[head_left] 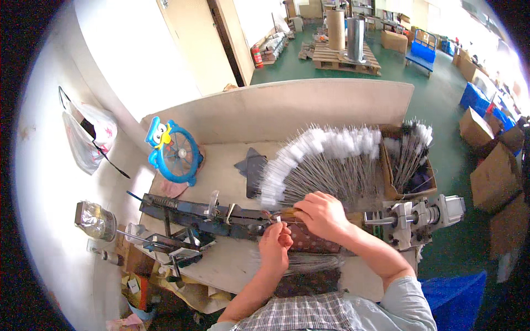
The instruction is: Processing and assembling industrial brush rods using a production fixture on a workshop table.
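Note:
My left hand (275, 245) is closed in a pinch at the middle of the bench, with a small white piece (278, 219) showing at its fingertips. Just to its right, my right hand (322, 215) reaches over the bench with fingers bent together; what they hold is hidden. Both hands work beside a long dark metal fixture (193, 219). Below my right hand lies a brown dotted cloth (309, 240). Beyond the hands fans a large pile of thin wire stems with white tufted ends (326, 160). More thin wires (309, 263) lie close to my body.
A box (393, 193) of dark and white tufted stems stands right of the pile. The motor-like machine (408, 219) occupies the bench's right end. A blue duck-shaped fan (175, 151) stands back left. The bench's raised back board (287, 107) borders the far side.

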Available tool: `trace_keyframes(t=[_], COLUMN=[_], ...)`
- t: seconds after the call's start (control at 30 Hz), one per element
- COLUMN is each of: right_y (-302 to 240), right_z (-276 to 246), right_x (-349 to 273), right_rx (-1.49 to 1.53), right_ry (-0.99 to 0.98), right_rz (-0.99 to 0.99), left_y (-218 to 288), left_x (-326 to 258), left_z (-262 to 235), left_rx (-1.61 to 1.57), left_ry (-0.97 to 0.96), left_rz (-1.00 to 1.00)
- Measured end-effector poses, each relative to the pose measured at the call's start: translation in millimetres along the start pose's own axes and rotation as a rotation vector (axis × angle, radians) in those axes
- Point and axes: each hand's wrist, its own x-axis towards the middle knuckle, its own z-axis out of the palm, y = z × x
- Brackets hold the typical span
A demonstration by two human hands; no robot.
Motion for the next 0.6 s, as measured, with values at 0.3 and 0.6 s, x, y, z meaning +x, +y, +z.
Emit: trace_keyframes(t=[0.3, 0.6], right_y=[-10, -14], right_z=[17, 20], right_x=[11, 5], right_rx=[0.118, 0.14], right_ry=[-0.292, -0.298], right_rz=[0.092, 0.186], left_y=[-1, 7], left_x=[3, 2], left_z=[-10, 1], left_rx=[0.064, -0.019], left_ry=[-0.08, -0.154], left_rz=[0.004, -0.04])
